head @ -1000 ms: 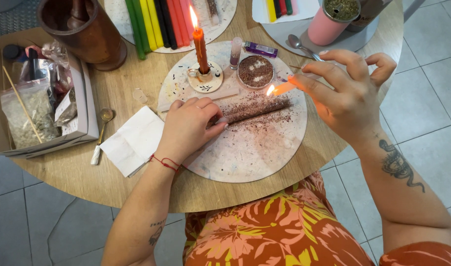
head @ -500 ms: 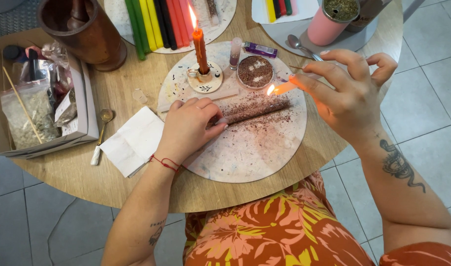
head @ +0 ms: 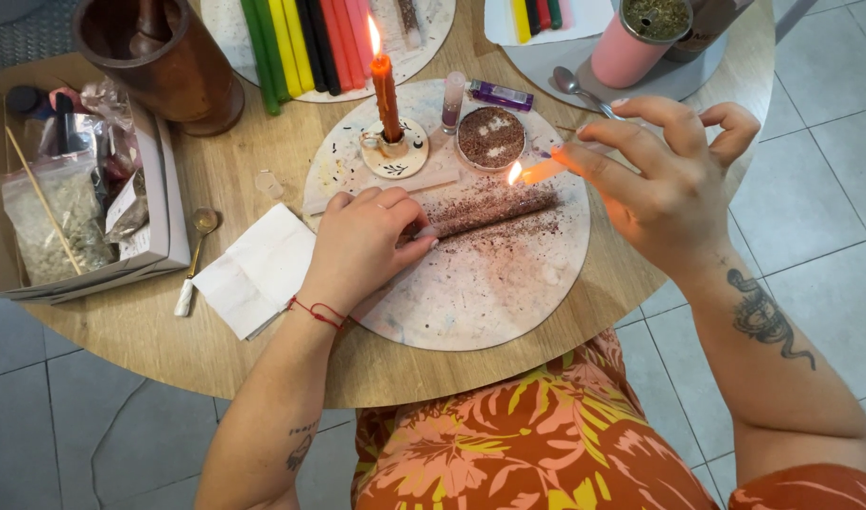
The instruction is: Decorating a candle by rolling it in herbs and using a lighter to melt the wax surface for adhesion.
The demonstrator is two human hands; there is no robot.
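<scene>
Item: risk. I judge the main hazard to be the small flame (head: pixel 515 172) at the tip of the lit orange taper (head: pixel 544 170), centre-right of the frame; it burns just beside the herb-coated candle (head: pixel 494 212) and near my left fingers. Tilted lower, it could drip wax on the round board (head: pixel 471 293) or singe the loose herb dust. The white napkin (head: pixel 253 269), lower left of the board, would catch if a spark strayed.

Item: left hand (head: pixel 362 247). Centre of frame, palm down, fingers pressed on the coated candle's near end, pinning it flat on the board.

Item: right hand (head: pixel 664 184). Right of centre, raised above the board, wrist bent, thumb and fingertips pinching the taper, the remaining fingers arched upward.

Item: standing candle (head: pixel 385 94), lit, top centre, in its holder, well apart from both hands.
</scene>
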